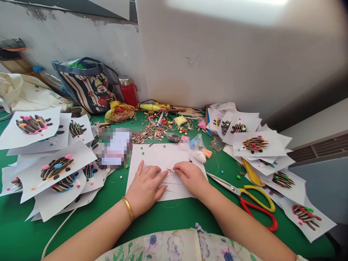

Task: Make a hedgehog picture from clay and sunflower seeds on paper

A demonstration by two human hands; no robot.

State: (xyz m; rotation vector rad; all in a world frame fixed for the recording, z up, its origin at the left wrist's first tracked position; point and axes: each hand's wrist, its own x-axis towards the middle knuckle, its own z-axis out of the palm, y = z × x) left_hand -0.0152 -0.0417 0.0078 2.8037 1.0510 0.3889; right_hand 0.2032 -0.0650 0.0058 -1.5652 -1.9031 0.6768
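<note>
My left hand [145, 186] lies flat with fingers spread on a white sheet of paper [154, 156], holding it down on the green table [174, 215]. My right hand [190, 176] is closed in a pinch on a thin pink pencil or stick [178, 171], its tip touching a small faint drawing on the sheet. A gold bangle circles my left wrist.
Scissors with yellow and red handles [251, 201] lie to the right. Piles of paper sheets with seed-and-clay hedgehogs stand at left [54, 166] and right [255, 143]. Sunflower seeds [148, 132], clay bits, a glue gun [152, 107], a striped bag [87, 85] and a red flask [128, 90] sit behind.
</note>
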